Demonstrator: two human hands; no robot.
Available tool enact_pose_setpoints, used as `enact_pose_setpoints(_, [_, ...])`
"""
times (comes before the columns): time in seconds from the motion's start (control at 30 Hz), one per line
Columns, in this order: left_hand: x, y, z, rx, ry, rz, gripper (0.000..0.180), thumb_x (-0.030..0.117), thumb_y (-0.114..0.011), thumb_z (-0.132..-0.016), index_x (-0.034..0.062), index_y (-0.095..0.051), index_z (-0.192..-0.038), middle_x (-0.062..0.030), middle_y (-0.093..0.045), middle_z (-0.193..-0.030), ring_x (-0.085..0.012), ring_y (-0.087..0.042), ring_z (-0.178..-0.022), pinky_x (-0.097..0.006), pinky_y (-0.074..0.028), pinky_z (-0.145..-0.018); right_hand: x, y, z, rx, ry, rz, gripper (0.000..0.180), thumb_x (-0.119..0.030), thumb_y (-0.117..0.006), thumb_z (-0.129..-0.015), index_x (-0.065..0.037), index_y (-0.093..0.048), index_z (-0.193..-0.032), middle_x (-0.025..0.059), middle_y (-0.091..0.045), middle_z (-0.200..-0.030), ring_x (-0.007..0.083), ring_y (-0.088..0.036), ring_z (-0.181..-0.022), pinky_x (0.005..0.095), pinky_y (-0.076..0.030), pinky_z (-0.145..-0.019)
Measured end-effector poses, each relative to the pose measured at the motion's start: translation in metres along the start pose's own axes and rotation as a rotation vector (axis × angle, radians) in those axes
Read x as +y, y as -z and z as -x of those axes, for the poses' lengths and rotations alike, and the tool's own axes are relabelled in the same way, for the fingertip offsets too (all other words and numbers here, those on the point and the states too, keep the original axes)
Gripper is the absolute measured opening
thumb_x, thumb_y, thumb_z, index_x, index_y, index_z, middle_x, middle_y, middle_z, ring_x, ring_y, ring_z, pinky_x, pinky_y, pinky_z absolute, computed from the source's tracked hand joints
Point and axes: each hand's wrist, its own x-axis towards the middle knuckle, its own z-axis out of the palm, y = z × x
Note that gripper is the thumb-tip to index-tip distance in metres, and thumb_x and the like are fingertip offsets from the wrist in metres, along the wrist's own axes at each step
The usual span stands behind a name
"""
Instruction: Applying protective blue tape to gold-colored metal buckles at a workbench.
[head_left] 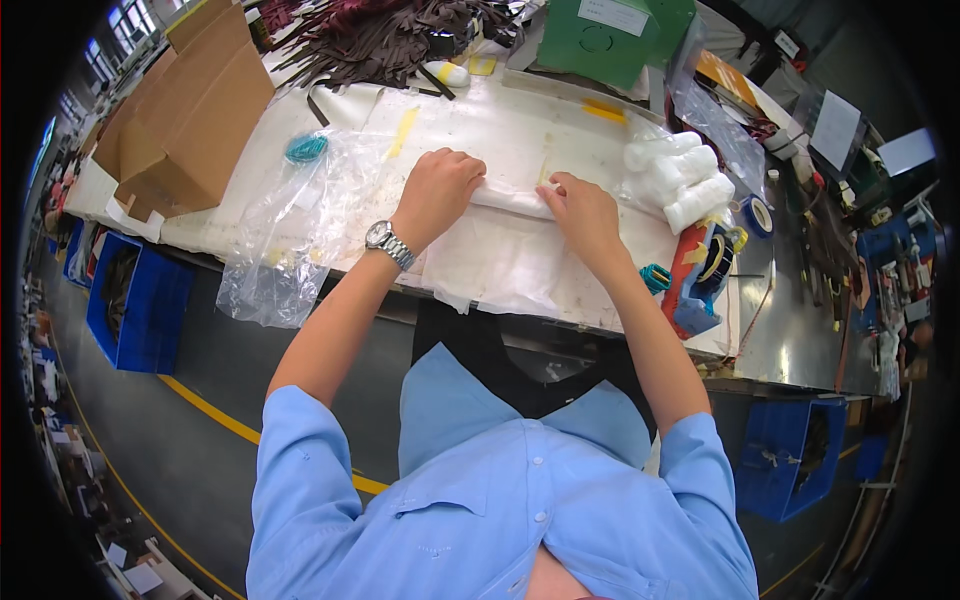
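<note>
Hands at the near edge of the tabletop (pixel 560 120), both pressed on a folded white cloth (pixel 500 255). Left hand (pixel 437 192), with a wristwatch (pixel 388 243) behind it, curled knuckles-down on the cloth's upper fold, grip clenched on the cloth. Right hand (pixel 583 215) beside it, fingertips pinching the same fold. Cloth hanging slightly over the near edge. Clear plastic bag (pixel 290 235) to the left, also draping off the edge; cardboard box (pixel 190 110) at the far left corner. White foam rolls (pixel 680 175) and a tape dispenser (pixel 705 275) near the right hand. Likely risks: fold springing open if either pinch loosens, cloth sliding off the near edge under its overhang, right elbow nudging the tape dispenser.
</note>
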Motion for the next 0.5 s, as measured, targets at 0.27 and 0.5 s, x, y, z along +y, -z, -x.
enact_pose_setpoints(0.27, [0.007, 0.0, -0.013, 0.171, -0.04, 0.042, 0.01, 0.007, -0.072, -0.095, 0.0028, -0.078, -0.101, -0.0112, -0.079, -0.106, -0.0326, -0.071, -0.103, -0.045, -0.056, -0.094, -0.01, 0.003, 0.0, 0.18, 0.196, 0.013, 0.031, -0.028, -0.078, -0.097, -0.003, -0.076, -0.116, 0.0176, -0.077, -0.115, 0.0383, -0.072, -0.108, 0.0474, -0.057, -0.094])
enact_pose_setpoints(0.5, [-0.006, -0.017, -0.021, -0.021, -0.084, 0.071, 0.009, 0.008, -0.072, -0.094, 0.0035, -0.079, -0.099, -0.0111, -0.08, -0.107, -0.0314, -0.072, -0.105, -0.046, -0.056, -0.095, 0.014, -0.02, -0.01, 0.106, 0.211, 0.062, 0.025, -0.02, -0.074, -0.097, -0.004, -0.077, -0.116, 0.0146, -0.078, -0.115, 0.0367, -0.072, -0.106, 0.0472, -0.057, -0.095])
